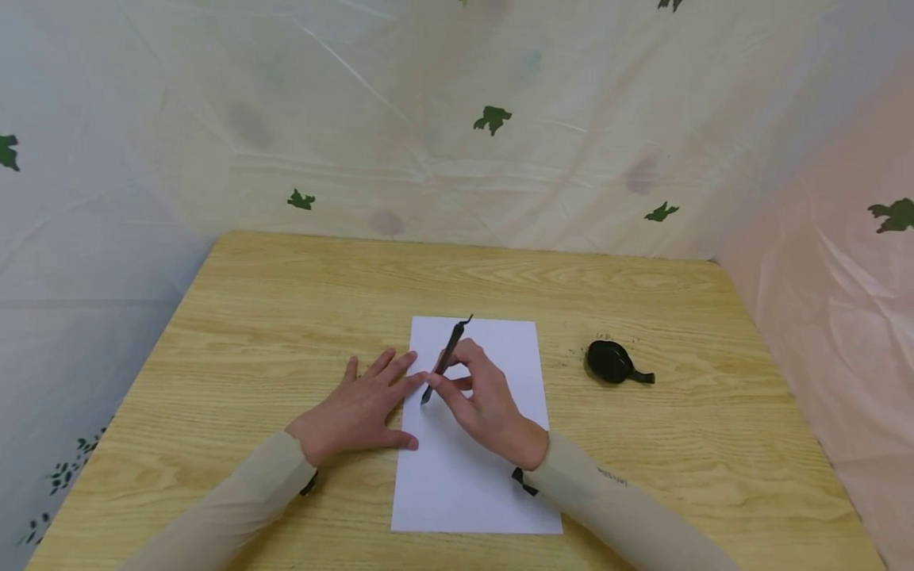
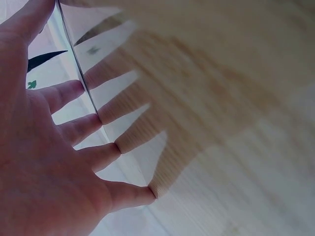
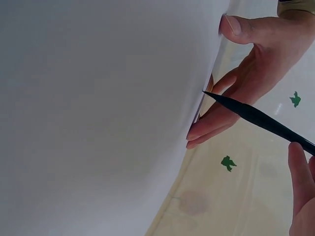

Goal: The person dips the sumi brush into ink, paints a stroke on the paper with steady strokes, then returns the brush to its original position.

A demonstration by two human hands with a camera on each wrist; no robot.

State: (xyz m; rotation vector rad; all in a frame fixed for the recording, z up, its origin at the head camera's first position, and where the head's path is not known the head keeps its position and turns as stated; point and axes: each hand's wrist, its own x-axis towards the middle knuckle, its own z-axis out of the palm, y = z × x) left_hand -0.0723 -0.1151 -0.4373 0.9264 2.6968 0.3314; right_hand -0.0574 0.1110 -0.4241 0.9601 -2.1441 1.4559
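A slim dark calligraphy brush (image 1: pixel 450 349) leans over the white sheet of paper (image 1: pixel 464 496), a thin loop at its upper end. My right hand (image 1: pixel 491 408) pinches it between thumb and fingers above the sheet. In the right wrist view, the brush (image 3: pixel 261 118) tapers to a fine black point right at the paper's surface, near the left edge. Fingers spread, my left hand (image 1: pixel 357 416) rests flat beside that edge, its fingertips and thumb over the paper's border. From the left wrist, the left hand's fingers (image 2: pixel 76 129) look straight and press on the wooden surface.
To the right of the paper stands a small black dish (image 1: pixel 609 362) with a short handle, and dark specks lie on the wood around it. The wooden table (image 1: pixel 236 317) is bounded by hanging pale sheets (image 1: pixel 400 127) with green bird shapes at the back and sides.
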